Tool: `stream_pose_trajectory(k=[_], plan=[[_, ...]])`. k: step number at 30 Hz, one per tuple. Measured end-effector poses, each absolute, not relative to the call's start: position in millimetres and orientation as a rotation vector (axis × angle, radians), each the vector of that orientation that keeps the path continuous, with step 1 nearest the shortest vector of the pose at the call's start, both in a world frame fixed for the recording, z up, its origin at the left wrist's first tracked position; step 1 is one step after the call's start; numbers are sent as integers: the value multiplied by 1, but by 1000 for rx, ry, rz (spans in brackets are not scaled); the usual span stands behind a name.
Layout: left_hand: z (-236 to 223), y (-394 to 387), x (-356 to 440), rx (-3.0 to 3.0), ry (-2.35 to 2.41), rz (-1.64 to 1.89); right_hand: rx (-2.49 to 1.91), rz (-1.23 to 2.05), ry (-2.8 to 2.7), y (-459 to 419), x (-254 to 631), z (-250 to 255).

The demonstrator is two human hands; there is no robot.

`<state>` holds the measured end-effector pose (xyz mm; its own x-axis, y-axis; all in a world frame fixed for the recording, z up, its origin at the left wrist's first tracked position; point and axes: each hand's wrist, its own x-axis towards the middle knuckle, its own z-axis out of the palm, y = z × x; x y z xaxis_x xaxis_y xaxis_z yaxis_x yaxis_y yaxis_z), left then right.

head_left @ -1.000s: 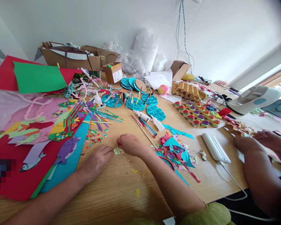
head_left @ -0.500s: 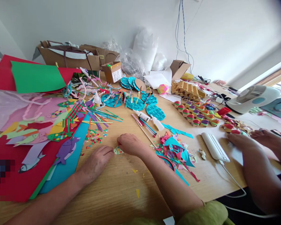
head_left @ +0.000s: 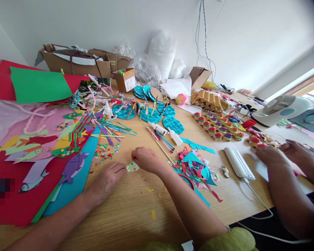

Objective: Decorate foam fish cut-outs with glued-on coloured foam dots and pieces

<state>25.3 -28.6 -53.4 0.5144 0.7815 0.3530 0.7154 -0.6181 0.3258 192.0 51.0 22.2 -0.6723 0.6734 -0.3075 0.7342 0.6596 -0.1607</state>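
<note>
A small pale-green paper fish [head_left: 133,167] with coloured dots lies on the wooden table between my hands. My left hand [head_left: 110,179] rests on the tabletop with its fingers together, their tips on the fish's left end. Curled over the fish's upper right side is my right hand [head_left: 146,159], its fingers pinched; whatever is between the fingertips is hidden. Small red, green and orange paper bits [head_left: 106,153] lie scattered just beyond my left hand. A few yellow scraps [head_left: 153,214] are on the table nearer to me.
Left are coloured sheets [head_left: 12,190] with paper fish and a purple paper whale [head_left: 73,167]. Ahead lie glue bottles [head_left: 175,136], pens and blue discs [head_left: 173,124]. Right are paper scraps [head_left: 196,164], red-handled scissors [head_left: 186,180], a white power bank [head_left: 239,163] and another person's hands [head_left: 272,155].
My right hand has shifted slightly, and more of the paper fish shows beneath it. My left hand stays in place. The other person's hands have moved a little.
</note>
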Motion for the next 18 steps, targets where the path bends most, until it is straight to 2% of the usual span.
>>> stream_pose_trajectory(k=[18], plan=[[-53,-29,26,2613,1304,722,1135,-477,2652,49,189,25]])
